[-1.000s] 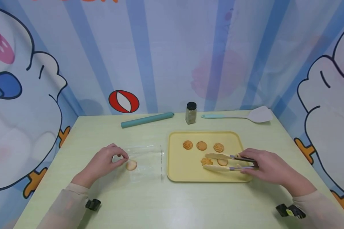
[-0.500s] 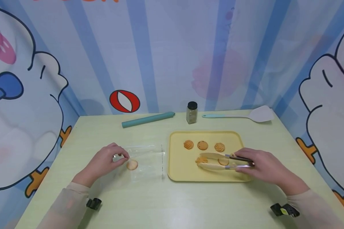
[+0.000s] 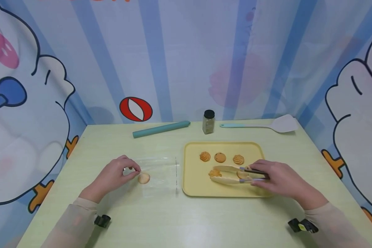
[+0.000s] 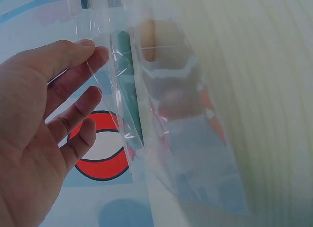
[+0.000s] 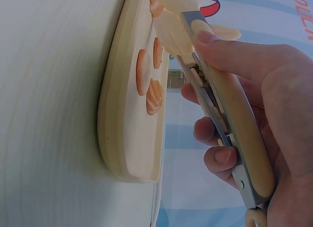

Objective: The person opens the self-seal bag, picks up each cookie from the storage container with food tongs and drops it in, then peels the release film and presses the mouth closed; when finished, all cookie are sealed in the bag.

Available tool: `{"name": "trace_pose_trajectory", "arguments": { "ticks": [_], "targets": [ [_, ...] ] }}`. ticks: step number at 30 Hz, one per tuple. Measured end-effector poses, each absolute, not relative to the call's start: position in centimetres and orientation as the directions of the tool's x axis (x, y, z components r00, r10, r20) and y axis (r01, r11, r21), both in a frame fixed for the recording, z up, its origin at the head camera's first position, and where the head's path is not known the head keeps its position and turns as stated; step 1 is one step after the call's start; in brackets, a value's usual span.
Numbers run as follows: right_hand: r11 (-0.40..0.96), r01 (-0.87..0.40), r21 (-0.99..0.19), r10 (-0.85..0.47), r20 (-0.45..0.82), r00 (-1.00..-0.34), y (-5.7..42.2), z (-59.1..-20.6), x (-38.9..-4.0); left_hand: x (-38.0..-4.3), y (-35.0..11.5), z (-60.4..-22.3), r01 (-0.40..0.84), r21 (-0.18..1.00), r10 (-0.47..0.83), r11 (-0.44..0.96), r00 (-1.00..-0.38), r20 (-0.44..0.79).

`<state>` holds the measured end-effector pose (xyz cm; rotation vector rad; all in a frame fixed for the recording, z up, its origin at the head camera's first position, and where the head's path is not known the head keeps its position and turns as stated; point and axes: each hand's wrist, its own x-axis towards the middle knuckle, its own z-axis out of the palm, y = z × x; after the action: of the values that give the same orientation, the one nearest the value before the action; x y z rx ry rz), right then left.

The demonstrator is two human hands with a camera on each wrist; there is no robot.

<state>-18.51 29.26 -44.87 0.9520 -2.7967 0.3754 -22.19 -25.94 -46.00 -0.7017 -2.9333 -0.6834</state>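
My left hand [image 3: 113,174] pinches the edge of a clear plastic bag [image 3: 162,184] between thumb and forefinger. A pale round cookie [image 3: 144,178] shows through the bag by those fingertips. My right hand [image 3: 280,181] holds tongs [image 5: 232,109] with cream-coloured handles and tips, low over the yellow tray [image 3: 201,191]. The tong tips stand on either side of a flower-shaped cookie [image 3: 215,173]. Another round cookie [image 3: 242,174] lies on the tray, partly hidden beneath the tongs. Behind them is a row: a swirl cookie [image 3: 205,156], a speckled round cookie [image 3: 220,157] and a second swirl cookie [image 3: 238,159].
Along the back of the table [image 3: 161,220] lie a teal stick [image 3: 161,129], a black-capped jar [image 3: 208,122] standing upright, and a spatula [image 3: 282,124] with a teal handle. A printed curtain [image 3: 186,62] rises behind them.
The tongs in my right hand have slid left across the tray, and the flower-shaped cookie has shifted left with them. My left hand keeps its pinch on the bag.
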Motion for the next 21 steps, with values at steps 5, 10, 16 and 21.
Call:
{"name": "trace_pose_trajectory", "arguments": {
  "ticks": [5, 10, 16, 21],
  "targets": [
    [0.754, -0.633, -0.175, -0.589, 0.246, -0.769, 29.0, -45.3, -18.5, -22.2, -25.9, -46.0, 0.442, 0.409, 0.422, 0.798, -0.895, 0.143],
    [0.741, -0.648, -0.178, -0.594, 0.279, -0.755, 28.3, -45.2, -18.6, -22.2, -26.0, -46.1, 0.444, 0.411, 0.422, 0.796, -0.894, 0.148],
    [0.702, -0.686, -0.194, -0.612, 0.33, -0.719, 26.6, -44.9, -19.3, -22.3, -26.2, -46.1, 0.443, 0.413, 0.419, 0.796, -0.895, 0.151],
    [0.672, -0.706, -0.225, -0.623, 0.344, -0.703, 24.5, -44.5, -20.2, -22.3, -26.1, -45.9, 0.446, 0.413, 0.422, 0.794, -0.893, 0.155]
  ]
}}
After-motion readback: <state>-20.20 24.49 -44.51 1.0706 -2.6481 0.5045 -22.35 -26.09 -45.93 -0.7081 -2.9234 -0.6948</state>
